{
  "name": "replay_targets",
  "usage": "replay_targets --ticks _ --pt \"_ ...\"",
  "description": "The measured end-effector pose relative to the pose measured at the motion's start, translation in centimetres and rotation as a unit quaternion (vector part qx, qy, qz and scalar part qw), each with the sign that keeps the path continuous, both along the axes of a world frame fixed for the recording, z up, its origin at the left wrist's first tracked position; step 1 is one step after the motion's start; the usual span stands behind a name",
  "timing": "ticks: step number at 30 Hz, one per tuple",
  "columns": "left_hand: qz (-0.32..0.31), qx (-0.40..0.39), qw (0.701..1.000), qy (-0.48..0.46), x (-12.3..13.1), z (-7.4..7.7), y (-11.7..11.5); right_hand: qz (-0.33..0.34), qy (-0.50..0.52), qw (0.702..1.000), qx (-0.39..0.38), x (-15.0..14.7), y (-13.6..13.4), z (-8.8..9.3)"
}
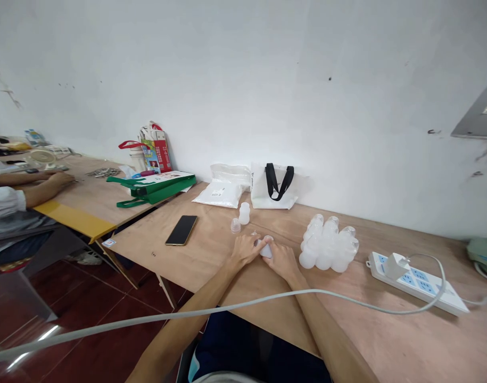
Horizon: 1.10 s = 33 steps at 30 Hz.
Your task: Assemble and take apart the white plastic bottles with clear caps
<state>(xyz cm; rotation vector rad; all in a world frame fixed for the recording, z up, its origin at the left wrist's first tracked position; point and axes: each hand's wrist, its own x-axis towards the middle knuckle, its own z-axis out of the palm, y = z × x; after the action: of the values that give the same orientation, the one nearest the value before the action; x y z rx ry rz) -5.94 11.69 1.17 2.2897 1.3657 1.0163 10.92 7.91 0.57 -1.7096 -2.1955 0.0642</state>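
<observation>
Both my left hand (245, 250) and my right hand (281, 260) grip a small translucent plastic bottle (266, 251) low over the plywood table (211, 266), and their fingers hide much of it. To the right of my right hand stands a tight cluster of several similar bottles (327, 244). Beyond my left hand, a lone bottle (244, 214) stands upright next to a small clear cup-shaped piece (236, 226). A black smartphone (181, 230) lies to the left.
A white power strip (414, 282) with a plug lies at right, and a grey cable (227, 306) crosses in front. White bags (221, 186) stand against the wall. On the adjoining table, a co-worker's hand (59, 181) rests near a green bag (155, 189).
</observation>
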Motion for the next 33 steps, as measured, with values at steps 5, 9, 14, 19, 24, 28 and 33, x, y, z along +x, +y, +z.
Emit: replay_targets --ticks 5,9,14,19,24,28,33 --pt "-0.156 0.002 0.984 -0.086 -0.8 0.8 -0.7 -0.043 0.042 0.998 0.003 0.9 0.2 0.1" --pt "-0.195 -0.001 0.976 -0.101 -0.5 0.6 -0.5 -0.073 0.018 0.997 -0.006 1.3 0.1 0.2" --pt "-0.086 -0.041 0.992 -0.087 0.0 -0.9 0.7 -0.050 -0.032 0.998 0.013 0.5 -0.3 0.4" --pt "-0.046 -0.056 0.996 -0.049 -0.4 -0.9 0.7 -0.025 -0.035 0.999 0.021 0.3 -0.4 0.6" --pt "-0.133 -0.023 0.990 -0.049 -0.6 -0.3 -0.1 -0.051 -0.009 0.999 0.007 0.9 -0.1 0.6" --pt "-0.170 -0.004 0.985 -0.035 -0.5 -0.4 -0.2 -0.057 -0.008 0.998 0.005 1.1 -0.1 0.4" --pt "-0.067 -0.042 0.997 -0.002 0.0 -0.6 0.2 -0.013 -0.060 0.998 0.032 0.6 -0.2 0.4"
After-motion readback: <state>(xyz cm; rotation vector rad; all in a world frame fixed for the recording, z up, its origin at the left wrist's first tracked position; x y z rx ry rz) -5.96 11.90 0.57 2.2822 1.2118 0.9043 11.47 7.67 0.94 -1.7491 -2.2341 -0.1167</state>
